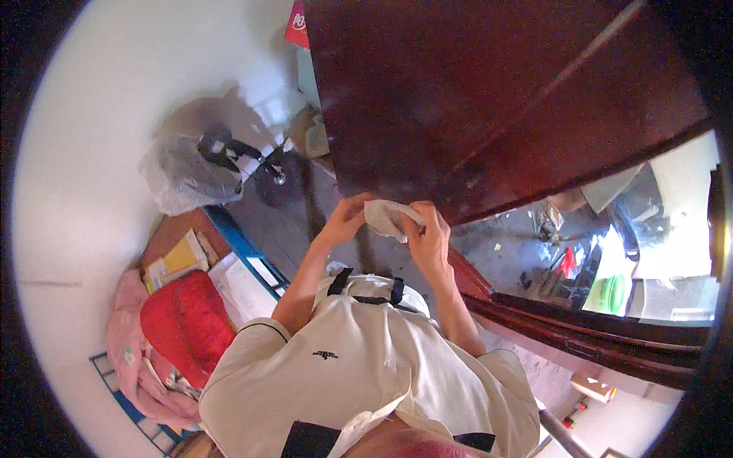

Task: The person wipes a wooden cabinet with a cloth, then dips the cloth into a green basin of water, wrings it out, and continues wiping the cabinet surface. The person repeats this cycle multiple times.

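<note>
A crumpled, whitish cloth or tissue (385,220) is stretched between my two hands in front of my waist. My left hand (347,218) pinches its left edge, close to the lower corner of a dark red wooden door (487,103). Fingers and thumb of my right hand (426,232) grip the right end, where the material is folded over. Part of the right-hand fingers is hidden behind the folds.
The door panel fills the upper right, with its dark red frame (572,332) below. At left, a blue metal bed frame (232,232) holds a red cushion or cloth (186,326) and pink bedding (129,343). A clear plastic bag (189,177) lies near the wall.
</note>
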`<state>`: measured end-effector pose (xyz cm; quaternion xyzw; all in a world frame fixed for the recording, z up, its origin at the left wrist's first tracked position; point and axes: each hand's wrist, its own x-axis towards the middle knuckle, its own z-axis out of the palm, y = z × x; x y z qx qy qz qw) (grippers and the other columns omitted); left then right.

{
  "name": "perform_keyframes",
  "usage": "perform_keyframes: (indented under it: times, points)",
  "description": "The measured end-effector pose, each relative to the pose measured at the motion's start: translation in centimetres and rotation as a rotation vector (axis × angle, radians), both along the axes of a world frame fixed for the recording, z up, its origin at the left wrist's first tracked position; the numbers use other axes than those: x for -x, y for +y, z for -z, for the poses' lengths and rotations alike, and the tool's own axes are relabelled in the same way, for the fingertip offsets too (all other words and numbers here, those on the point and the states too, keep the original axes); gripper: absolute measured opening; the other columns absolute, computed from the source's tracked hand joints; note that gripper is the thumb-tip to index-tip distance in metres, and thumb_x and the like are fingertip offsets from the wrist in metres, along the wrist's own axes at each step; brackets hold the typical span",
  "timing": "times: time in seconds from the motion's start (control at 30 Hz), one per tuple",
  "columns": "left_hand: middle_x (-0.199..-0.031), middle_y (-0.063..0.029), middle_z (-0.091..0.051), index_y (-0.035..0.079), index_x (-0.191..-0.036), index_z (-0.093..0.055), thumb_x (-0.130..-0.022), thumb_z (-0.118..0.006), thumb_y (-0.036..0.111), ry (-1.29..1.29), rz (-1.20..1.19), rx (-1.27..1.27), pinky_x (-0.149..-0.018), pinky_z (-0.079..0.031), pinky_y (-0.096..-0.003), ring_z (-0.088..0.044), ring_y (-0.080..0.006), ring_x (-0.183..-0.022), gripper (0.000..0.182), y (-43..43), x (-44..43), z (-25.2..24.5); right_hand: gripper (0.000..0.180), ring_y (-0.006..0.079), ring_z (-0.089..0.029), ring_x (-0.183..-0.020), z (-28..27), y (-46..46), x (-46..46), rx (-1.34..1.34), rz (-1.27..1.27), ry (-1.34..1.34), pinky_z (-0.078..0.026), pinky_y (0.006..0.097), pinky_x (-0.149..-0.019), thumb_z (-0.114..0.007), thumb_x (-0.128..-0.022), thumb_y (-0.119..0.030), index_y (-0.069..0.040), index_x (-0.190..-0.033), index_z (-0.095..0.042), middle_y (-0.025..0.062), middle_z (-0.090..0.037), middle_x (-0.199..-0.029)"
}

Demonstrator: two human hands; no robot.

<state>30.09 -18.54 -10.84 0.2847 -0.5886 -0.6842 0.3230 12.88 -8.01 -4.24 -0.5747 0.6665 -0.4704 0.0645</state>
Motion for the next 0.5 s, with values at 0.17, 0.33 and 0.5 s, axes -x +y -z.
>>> perform_keyframes:
  times: [0.17, 0.33, 0.5]
  points:
    - [-0.091, -0.0054, -0.070, 0.000, -0.108, -0.066, -0.091, -0.066, 0.020, 0.151, -0.088, 0.206, -0.072, -0.051, -0.0291, -0.062, -0.0129, -0.081, 0.026, -4.3, -1.3, -5.4, 0.026, 0.0275, -0.068, -0.076, -4.2, -4.0, -2.1, 0.073, 0.118, 0.170, -0.053, 0.0322, -0.061, -0.077, -0.080, -0.005, -0.004, -0.099, -0.059, 0.0140, -0.068, -0.092]
    - [-0.072, -0.0083, -0.066, 0.001, -0.094, -0.066, -0.088, -0.069, 0.018, 0.068, -0.265, 0.622, -0.057, -0.046, -0.0281, -0.058, -0.0105, -0.063, 0.018, -10.2, -0.4, -12.3, 0.029, 0.0223, -0.065, -0.067, -9.8, -9.6, -4.7, 0.265, 0.299, 0.226, -0.052, 0.0301, -0.059, -0.082, -0.077, -0.011, -0.005, -0.096, -0.061, 0.0119, -0.068, -0.085]
    - [-0.068, -0.0040, -0.056, 0.000, -0.089, -0.057, -0.099, -0.056, 0.019, 0.189, -0.347, 0.587, -0.055, -0.042, -0.0278, -0.047, -0.0064, -0.065, 0.021, -14.0, 0.9, -15.2, 0.028, 0.0264, -0.069, -0.071, -13.8, -13.0, -7.2, 0.245, 0.423, 0.131, -0.055, 0.0338, -0.062, -0.081, -0.079, -0.017, -0.007, -0.097, -0.061, 0.0113, -0.069, -0.084]
